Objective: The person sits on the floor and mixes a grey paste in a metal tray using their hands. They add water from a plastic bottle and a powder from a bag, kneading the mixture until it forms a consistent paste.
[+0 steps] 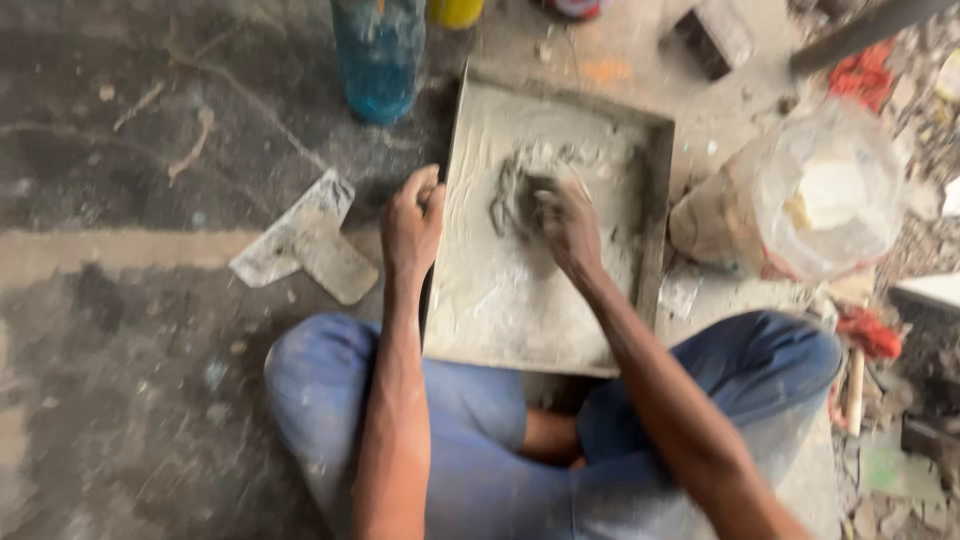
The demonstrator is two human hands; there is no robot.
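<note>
While left hand (412, 222) grips tray (500, 310), right hand (568, 225) presses mortar (520, 185).

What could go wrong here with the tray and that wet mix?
1. The left hand holds only the tray's left edge; hard rubbing by the right hand in the grey mix might tip it.
2. The blue bottle stands near the tray's top corner and could get knocked.
3. Bare hands in wet mix may get irritated.

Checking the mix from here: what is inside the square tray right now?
Inside the tray, a thin grey smear coats the bottom, with a small wet grey mound near the middle. The right hand presses on it, hiding what lies beneath. The left hand holds the tray's left edge.
</note>
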